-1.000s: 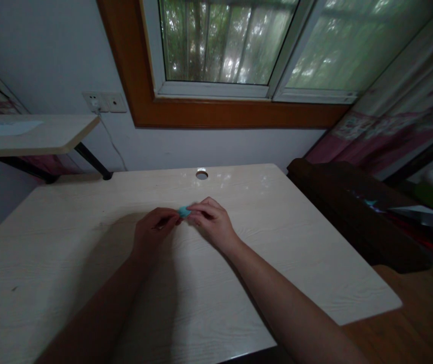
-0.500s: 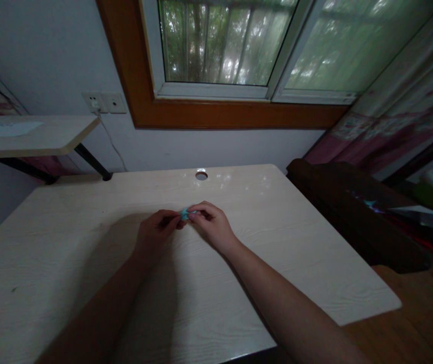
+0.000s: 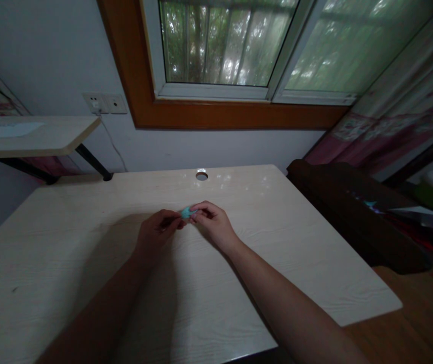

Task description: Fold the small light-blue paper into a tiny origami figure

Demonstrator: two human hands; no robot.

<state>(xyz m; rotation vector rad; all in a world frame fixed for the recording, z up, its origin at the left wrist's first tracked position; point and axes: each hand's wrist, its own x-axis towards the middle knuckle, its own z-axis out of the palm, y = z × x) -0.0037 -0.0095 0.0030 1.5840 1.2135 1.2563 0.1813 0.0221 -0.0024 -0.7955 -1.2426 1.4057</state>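
A small turquoise piece (image 3: 186,213) is held between my two hands over the middle of the desk; it is too small to tell its kind. My left hand (image 3: 157,227) pinches its left end with thumb and fingertips. From the other side, my right hand (image 3: 212,222) grips the right end, its fingertips covering part of the piece. Both hands are low over the pale wood-grain desk top (image 3: 295,263), and I cannot tell whether they touch it.
Behind the hands is a round cable hole (image 3: 201,176) in the desk. A raised shelf (image 3: 60,139) on black legs stands at the left, with a paper on it. A dark wooden piece of furniture (image 3: 326,202) is beyond the right edge. A window (image 3: 231,50) is ahead.
Slightly more of the turquoise piece shows between the fingertips now. Both hands have otherwise stayed in nearly the same place.
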